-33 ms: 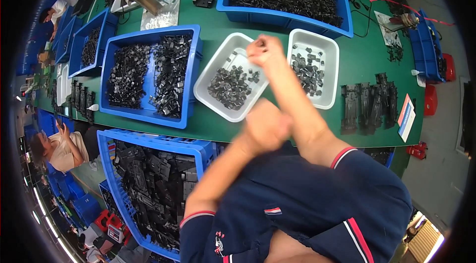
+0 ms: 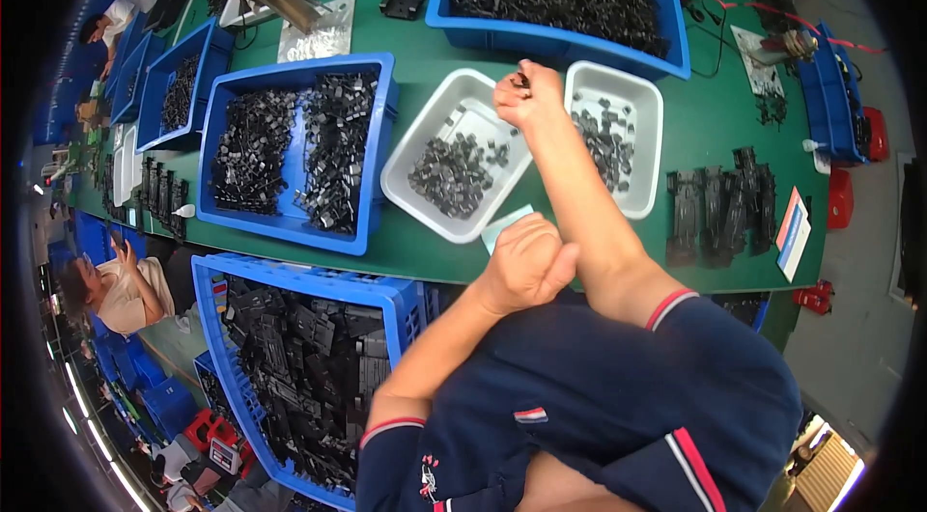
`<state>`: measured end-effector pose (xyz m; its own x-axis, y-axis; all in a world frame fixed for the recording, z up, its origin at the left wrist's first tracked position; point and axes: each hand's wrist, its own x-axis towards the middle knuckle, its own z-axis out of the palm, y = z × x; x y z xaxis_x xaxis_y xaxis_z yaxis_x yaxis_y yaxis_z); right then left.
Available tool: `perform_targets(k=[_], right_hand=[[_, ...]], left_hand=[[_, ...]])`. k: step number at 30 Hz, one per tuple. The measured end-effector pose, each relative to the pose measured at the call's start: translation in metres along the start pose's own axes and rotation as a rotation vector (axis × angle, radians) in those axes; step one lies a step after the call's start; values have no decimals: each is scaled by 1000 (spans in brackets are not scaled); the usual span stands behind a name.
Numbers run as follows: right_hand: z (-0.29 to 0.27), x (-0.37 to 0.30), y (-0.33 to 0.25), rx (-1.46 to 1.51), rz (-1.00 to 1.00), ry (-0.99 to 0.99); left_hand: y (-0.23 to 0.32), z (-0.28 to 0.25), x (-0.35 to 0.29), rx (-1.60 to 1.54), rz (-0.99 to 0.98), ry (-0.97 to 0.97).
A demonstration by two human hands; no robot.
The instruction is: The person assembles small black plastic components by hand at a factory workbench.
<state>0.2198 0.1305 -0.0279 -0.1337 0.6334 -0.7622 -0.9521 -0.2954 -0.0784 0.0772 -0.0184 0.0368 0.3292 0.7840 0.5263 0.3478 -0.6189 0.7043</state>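
Observation:
My right hand [image 2: 531, 97] is raised between two white trays, fingers closed round a small black plastic part [image 2: 521, 82]. Beneath it, the left white tray [image 2: 394, 174] is tilted on the table and holds a heap of small black clips [image 2: 451, 174]. The right white tray [image 2: 649, 140], partly covered by my right forearm, has similar clips in it. Near the table's front edge my left hand [image 2: 529, 261] makes a fist; whatever is inside stays hidden. A pale flat piece [image 2: 506, 225] lies beside that fist.
Large blue bins [image 2: 381, 140] of black parts stand left and at the back [image 2: 681, 39]. A blue crate [image 2: 290, 271] sits below the table edge. Black moulded pieces [image 2: 719, 208] and a card [image 2: 792, 234] lie right. A person [image 2: 121, 295] is at the left.
My right hand has shifted slightly right, and the black part in it now shows. My left fist has moved a little down, uncovering the pale flat piece.

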Motion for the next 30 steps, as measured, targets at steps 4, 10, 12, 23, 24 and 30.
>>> perform_targets(k=[4,10,12,23,24,30], right_hand=[[22,-28,31,-394,-469,-84],[7,-44,62,-674,-406,-51],[4,-42,62,-733,-400,-68],[-3,-35,86,-1242,-604,-236],[-5,-37,78,-1301,-541,-144],[-30,-20,71,-1256,-514,-130]], left_hand=[[-56,-12,-10,-393,-840,92],[-74,-28,14,-548,-850,56],[-77,-26,19,-593,-931,-23],[-77,-40,9,-497,-1012,-125],[-80,-32,10,-418,-973,-185],[-78,-26,0,-243,-652,-181]])
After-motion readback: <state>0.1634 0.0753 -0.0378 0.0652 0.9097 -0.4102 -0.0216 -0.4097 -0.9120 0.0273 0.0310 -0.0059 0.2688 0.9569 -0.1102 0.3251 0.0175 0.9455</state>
